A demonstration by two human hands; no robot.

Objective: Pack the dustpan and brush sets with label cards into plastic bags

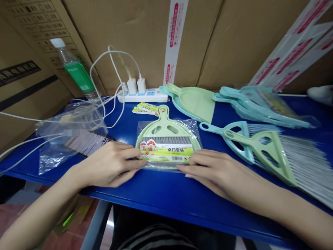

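Bagged green dustpan-and-brush set (168, 140) lies flat on the worktop (156, 194) between the fingers of left hand (111, 163) and right hand (218, 170), touching its lower corners; whether they pinch, I cannot tell. Light, even pressure from both sides should keep it flat.

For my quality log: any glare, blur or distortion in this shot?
Head view: small glints on the clear bag and the wrapped dustpan set; head view: the loose bristles look soft and stretched towards the right edge; head view: the large print on the label is readable.
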